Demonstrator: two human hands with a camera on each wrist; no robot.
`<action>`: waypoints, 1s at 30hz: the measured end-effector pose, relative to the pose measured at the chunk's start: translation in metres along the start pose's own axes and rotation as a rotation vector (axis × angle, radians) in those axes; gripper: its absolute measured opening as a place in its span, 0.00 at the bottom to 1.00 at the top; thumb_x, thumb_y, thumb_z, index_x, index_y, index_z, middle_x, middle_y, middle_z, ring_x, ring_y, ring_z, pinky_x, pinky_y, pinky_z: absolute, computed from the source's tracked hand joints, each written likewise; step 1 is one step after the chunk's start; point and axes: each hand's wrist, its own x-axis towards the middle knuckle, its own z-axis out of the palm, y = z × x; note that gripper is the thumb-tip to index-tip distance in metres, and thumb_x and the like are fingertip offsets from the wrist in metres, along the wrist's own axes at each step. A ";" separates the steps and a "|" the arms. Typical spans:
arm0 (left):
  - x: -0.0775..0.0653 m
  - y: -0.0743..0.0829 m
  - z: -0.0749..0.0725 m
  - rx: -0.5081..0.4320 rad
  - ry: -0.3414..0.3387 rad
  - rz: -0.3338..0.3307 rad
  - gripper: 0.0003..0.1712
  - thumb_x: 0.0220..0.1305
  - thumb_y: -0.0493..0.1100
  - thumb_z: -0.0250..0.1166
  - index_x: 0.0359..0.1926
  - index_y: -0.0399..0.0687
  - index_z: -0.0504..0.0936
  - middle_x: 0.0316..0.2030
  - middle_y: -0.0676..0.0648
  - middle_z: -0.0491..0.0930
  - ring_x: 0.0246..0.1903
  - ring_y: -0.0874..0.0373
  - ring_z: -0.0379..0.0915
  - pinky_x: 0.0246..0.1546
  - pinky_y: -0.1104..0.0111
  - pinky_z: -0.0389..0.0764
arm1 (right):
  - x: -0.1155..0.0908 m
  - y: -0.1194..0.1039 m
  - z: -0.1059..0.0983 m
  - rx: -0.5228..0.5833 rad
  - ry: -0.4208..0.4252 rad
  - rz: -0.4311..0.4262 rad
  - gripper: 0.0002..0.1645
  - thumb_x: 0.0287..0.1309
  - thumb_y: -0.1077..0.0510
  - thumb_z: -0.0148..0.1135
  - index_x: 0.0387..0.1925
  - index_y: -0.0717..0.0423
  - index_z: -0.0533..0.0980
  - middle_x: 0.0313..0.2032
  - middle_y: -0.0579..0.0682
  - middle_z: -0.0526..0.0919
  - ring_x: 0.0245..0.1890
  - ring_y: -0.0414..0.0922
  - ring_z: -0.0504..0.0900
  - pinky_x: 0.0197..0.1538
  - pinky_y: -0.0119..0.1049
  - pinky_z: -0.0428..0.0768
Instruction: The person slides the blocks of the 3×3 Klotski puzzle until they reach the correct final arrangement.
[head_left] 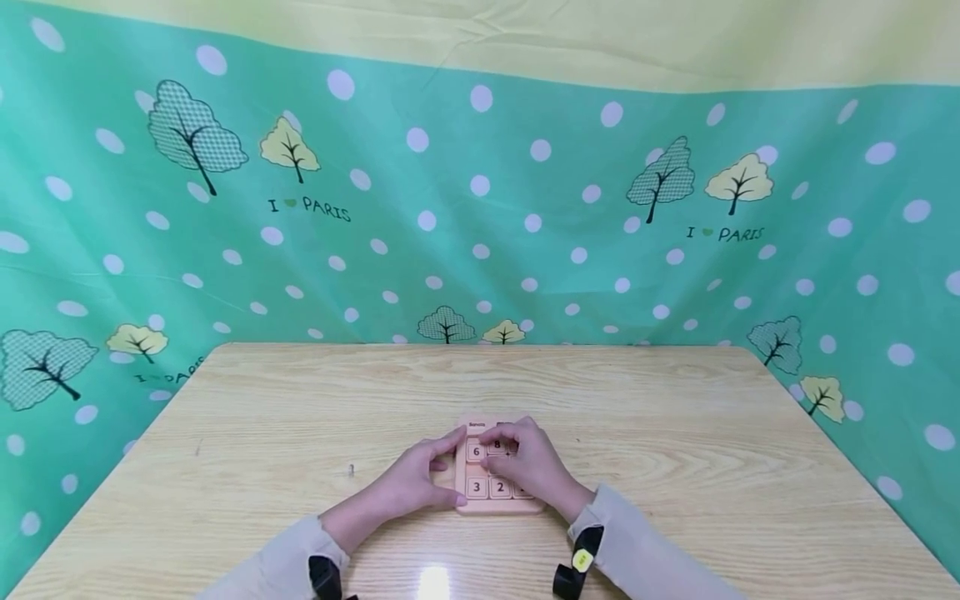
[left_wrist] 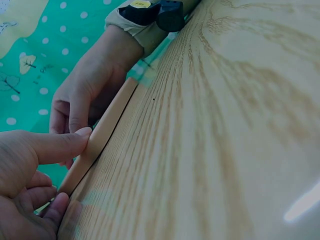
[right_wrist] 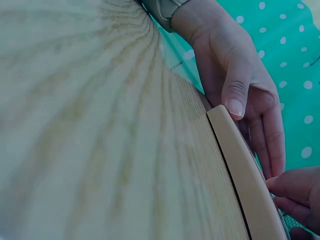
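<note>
A pink number sliding puzzle point(head_left: 472, 506) lies flat on the wooden table in the head view, its tiles 6, 8, 3 and 2 readable. My left hand point(head_left: 412, 482) holds its left side, thumb on the near corner and index finger further up the edge. In the left wrist view that thumb point(left_wrist: 70, 146) presses the puzzle's side. Over the right part of the puzzle, my right hand point(head_left: 528, 460) bends inward and covers some tiles. Its thumb and index fingertips touch down around tile 8, beside tile 6 point(head_left: 476, 452); whether they pinch a tile I cannot tell.
The light wooden table point(head_left: 300, 400) stretches around the puzzle on all sides. Behind it hangs a green dotted cloth point(head_left: 480, 217) with printed trees. A small dark mark point(head_left: 351, 470) shows on the table left of the hands. Both wrists wear black camera straps point(head_left: 588, 542).
</note>
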 end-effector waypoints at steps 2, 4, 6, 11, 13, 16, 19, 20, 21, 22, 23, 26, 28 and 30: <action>0.001 0.000 0.000 -0.006 0.001 -0.004 0.56 0.41 0.45 0.77 0.71 0.46 0.57 0.66 0.39 0.62 0.51 0.48 0.68 0.52 0.60 0.72 | -0.001 0.000 0.000 0.004 -0.002 -0.006 0.15 0.48 0.59 0.70 0.41 0.51 0.83 0.37 0.46 0.76 0.37 0.43 0.65 0.40 0.33 0.67; 0.001 0.000 -0.001 -0.012 0.001 -0.008 0.57 0.41 0.46 0.77 0.71 0.46 0.57 0.66 0.40 0.62 0.51 0.49 0.67 0.52 0.60 0.72 | -0.003 -0.001 -0.001 0.005 -0.003 -0.005 0.14 0.48 0.59 0.70 0.41 0.51 0.83 0.37 0.46 0.76 0.38 0.43 0.66 0.41 0.33 0.68; 0.002 0.000 -0.001 -0.011 0.001 -0.006 0.57 0.41 0.46 0.77 0.71 0.46 0.57 0.66 0.40 0.62 0.51 0.49 0.67 0.53 0.60 0.71 | -0.004 -0.001 -0.002 0.004 -0.006 -0.003 0.14 0.48 0.59 0.70 0.41 0.51 0.83 0.37 0.45 0.77 0.38 0.42 0.67 0.41 0.33 0.69; 0.001 0.000 0.000 -0.005 0.007 0.008 0.56 0.41 0.45 0.77 0.71 0.45 0.57 0.66 0.40 0.62 0.51 0.49 0.68 0.53 0.59 0.72 | -0.007 -0.002 -0.002 -0.013 -0.005 -0.017 0.14 0.47 0.59 0.70 0.39 0.51 0.84 0.37 0.44 0.79 0.39 0.42 0.70 0.43 0.34 0.71; 0.001 0.000 0.000 -0.001 0.009 0.009 0.56 0.41 0.45 0.77 0.71 0.45 0.57 0.67 0.40 0.61 0.51 0.48 0.68 0.53 0.59 0.72 | -0.008 -0.002 -0.001 -0.020 -0.005 -0.020 0.13 0.46 0.59 0.71 0.38 0.51 0.84 0.36 0.43 0.80 0.39 0.41 0.71 0.45 0.35 0.70; 0.001 0.000 0.000 -0.003 0.009 0.006 0.56 0.40 0.45 0.77 0.70 0.45 0.57 0.67 0.40 0.61 0.51 0.49 0.68 0.52 0.61 0.73 | -0.010 -0.002 -0.001 -0.019 -0.008 -0.009 0.13 0.46 0.59 0.71 0.38 0.50 0.84 0.36 0.42 0.79 0.39 0.41 0.71 0.45 0.34 0.70; 0.000 0.000 0.000 -0.008 0.007 0.005 0.56 0.40 0.45 0.77 0.70 0.45 0.57 0.67 0.41 0.61 0.51 0.49 0.68 0.52 0.62 0.73 | -0.012 -0.002 -0.001 -0.008 -0.018 0.008 0.13 0.47 0.58 0.71 0.38 0.49 0.84 0.36 0.42 0.78 0.40 0.41 0.71 0.45 0.33 0.70; 0.000 0.000 0.000 -0.012 0.006 0.007 0.56 0.40 0.45 0.77 0.70 0.45 0.58 0.67 0.41 0.61 0.51 0.49 0.68 0.52 0.62 0.72 | -0.013 -0.002 -0.001 -0.005 -0.021 0.008 0.13 0.47 0.58 0.71 0.38 0.49 0.84 0.36 0.42 0.77 0.40 0.41 0.71 0.45 0.33 0.70; 0.000 0.000 0.000 -0.014 0.004 0.009 0.56 0.41 0.45 0.77 0.70 0.45 0.57 0.67 0.41 0.60 0.51 0.49 0.68 0.53 0.61 0.72 | -0.013 -0.002 -0.002 -0.002 -0.023 0.007 0.13 0.47 0.58 0.71 0.39 0.49 0.84 0.37 0.42 0.77 0.40 0.41 0.71 0.45 0.34 0.71; 0.001 0.000 0.000 -0.019 0.002 0.010 0.56 0.41 0.44 0.77 0.70 0.45 0.57 0.68 0.41 0.60 0.51 0.49 0.67 0.53 0.61 0.72 | -0.013 -0.002 -0.002 0.003 -0.025 0.007 0.13 0.47 0.58 0.71 0.39 0.49 0.84 0.37 0.42 0.78 0.41 0.41 0.72 0.46 0.34 0.71; 0.001 0.001 0.000 -0.024 0.002 0.011 0.56 0.41 0.44 0.77 0.70 0.45 0.57 0.68 0.41 0.60 0.51 0.49 0.67 0.53 0.60 0.72 | -0.013 -0.002 -0.003 0.008 -0.027 0.006 0.13 0.48 0.57 0.71 0.39 0.49 0.84 0.37 0.43 0.78 0.41 0.42 0.72 0.46 0.34 0.71; 0.000 0.001 0.001 -0.035 0.004 0.010 0.56 0.41 0.43 0.77 0.70 0.45 0.58 0.68 0.40 0.60 0.51 0.48 0.67 0.54 0.58 0.71 | -0.013 -0.001 -0.007 0.022 -0.024 0.007 0.14 0.48 0.56 0.71 0.40 0.49 0.84 0.38 0.43 0.78 0.42 0.42 0.73 0.48 0.36 0.72; 0.000 0.002 0.001 -0.045 0.006 0.003 0.56 0.40 0.42 0.77 0.71 0.45 0.58 0.67 0.40 0.60 0.51 0.48 0.67 0.53 0.57 0.71 | -0.012 0.000 -0.010 0.038 -0.017 0.019 0.14 0.49 0.56 0.70 0.41 0.49 0.84 0.39 0.44 0.78 0.42 0.43 0.73 0.47 0.36 0.72; 0.000 0.003 0.001 -0.048 0.007 -0.004 0.56 0.40 0.42 0.77 0.71 0.46 0.57 0.67 0.40 0.60 0.51 0.49 0.67 0.53 0.58 0.71 | -0.011 0.002 -0.012 0.046 -0.008 0.028 0.14 0.49 0.57 0.70 0.41 0.50 0.84 0.38 0.45 0.78 0.41 0.44 0.72 0.46 0.36 0.72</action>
